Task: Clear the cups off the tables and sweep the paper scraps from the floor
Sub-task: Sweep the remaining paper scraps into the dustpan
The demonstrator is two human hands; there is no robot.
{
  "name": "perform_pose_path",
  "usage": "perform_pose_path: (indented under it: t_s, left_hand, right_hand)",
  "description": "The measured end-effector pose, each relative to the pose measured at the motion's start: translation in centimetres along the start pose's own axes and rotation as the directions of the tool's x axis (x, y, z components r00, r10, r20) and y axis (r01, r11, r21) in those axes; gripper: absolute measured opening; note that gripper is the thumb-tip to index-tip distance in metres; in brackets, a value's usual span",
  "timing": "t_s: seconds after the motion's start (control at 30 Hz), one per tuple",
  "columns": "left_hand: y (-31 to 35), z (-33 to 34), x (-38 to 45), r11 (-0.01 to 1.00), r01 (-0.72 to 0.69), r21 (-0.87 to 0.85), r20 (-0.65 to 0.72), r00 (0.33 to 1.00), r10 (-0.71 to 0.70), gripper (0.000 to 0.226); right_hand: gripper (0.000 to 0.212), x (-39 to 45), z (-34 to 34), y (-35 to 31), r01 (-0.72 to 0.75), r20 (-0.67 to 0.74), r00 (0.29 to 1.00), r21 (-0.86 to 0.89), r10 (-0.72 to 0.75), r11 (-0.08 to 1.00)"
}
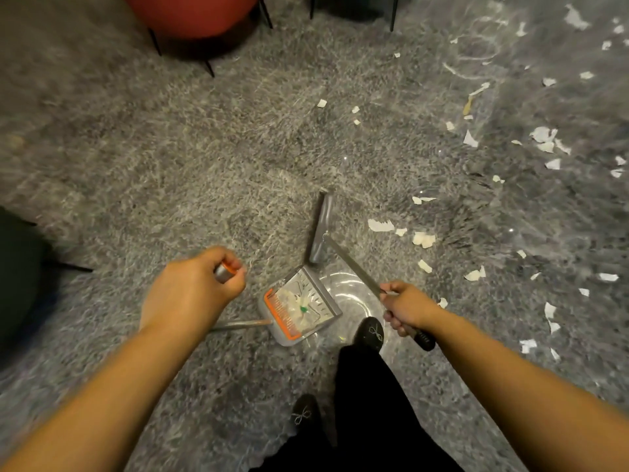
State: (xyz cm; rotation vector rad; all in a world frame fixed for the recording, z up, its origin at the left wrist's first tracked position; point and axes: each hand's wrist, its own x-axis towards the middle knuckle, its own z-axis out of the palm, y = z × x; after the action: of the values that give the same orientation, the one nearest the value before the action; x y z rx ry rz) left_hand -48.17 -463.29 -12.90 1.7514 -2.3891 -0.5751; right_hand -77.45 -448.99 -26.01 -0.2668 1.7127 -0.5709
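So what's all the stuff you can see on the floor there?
dustpan: one, grey with an orange comb, on the carpet by the feet, paper scraps inside
broom: one, grey, head on the carpet just beyond the dustpan
paper scraps: many, white, scattered over the carpet on the right
carpet: one, grey, shaggy, covering the floor
red chair: one, top left
dark chair: one, left edge
shoes: two, black
left hand: grips the dustpan's handle end
right hand: grips the broom handle
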Motion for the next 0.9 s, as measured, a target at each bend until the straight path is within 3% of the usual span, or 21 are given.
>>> perform_pose_path:
  t_s: [0.1, 0.4, 0.67, 0.9]
  left_hand:
    - [1.4, 0.3, 1.7, 0.998, 0.062, 0.024, -0.003, 0.998, -0.062, 0.010]
    - [6.9, 1.9, 9.1, 0.996, 0.066, 0.055, 0.027, 0.997, -0.067, 0.011]
    - [14.2, 4.4, 15.6, 0.995, -0.034, 0.092, 0.092, 0.995, 0.026, 0.013]
    - [20.7, 6.5, 19.7, 0.982, -0.177, 0.068, 0.155, 0.974, 0.165, 0.010]
  right_hand:
    - [0.016, 3.3, -0.4, -2.1, -0.039, 0.032, 0.999, 0.017, 0.038, 0.999]
    - [0.018, 10.1, -7.0, -7.6, -0.131, 0.036, 0.991, 0.070, 0.128, 0.989]
    - [0.024, 8.6, -17.0, -4.5, -0.235, -0.093, 0.958, 0.289, 0.271, 0.928]
    - [0.025, 3.7, -23.5, -1.2, -0.205, -0.207, 0.932, 0.376, 0.297, 0.904]
